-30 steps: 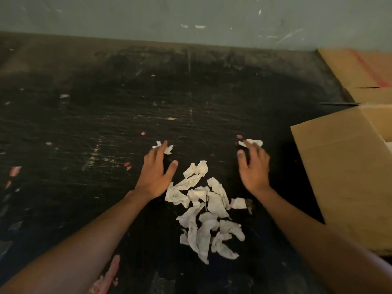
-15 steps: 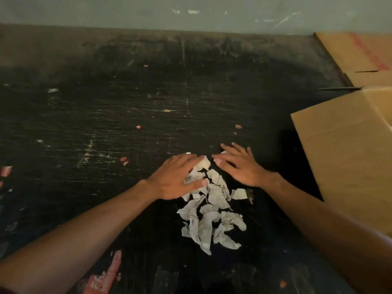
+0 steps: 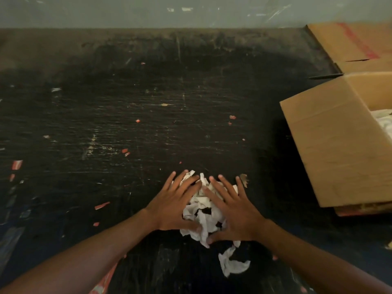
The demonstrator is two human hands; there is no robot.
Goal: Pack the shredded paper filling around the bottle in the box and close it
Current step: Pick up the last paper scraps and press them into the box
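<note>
A heap of white shredded paper lies on the dark table near the front. My left hand and my right hand lie flat on either side of the heap with fingers spread, cupping the scraps between them. A few loose scraps trail behind the heap, close to me. The open cardboard box stands at the right edge, with a bit of white paper showing inside. No bottle can be seen.
The black scratched table is dotted with small red and white flecks. A flat sheet of cardboard lies at the back right behind the box. A pale wall runs along the table's far edge.
Both hands have drawn in from the far scattered scraps and pulled the paper toward me, bunching the spread pieces into one tight heap between my palms.
</note>
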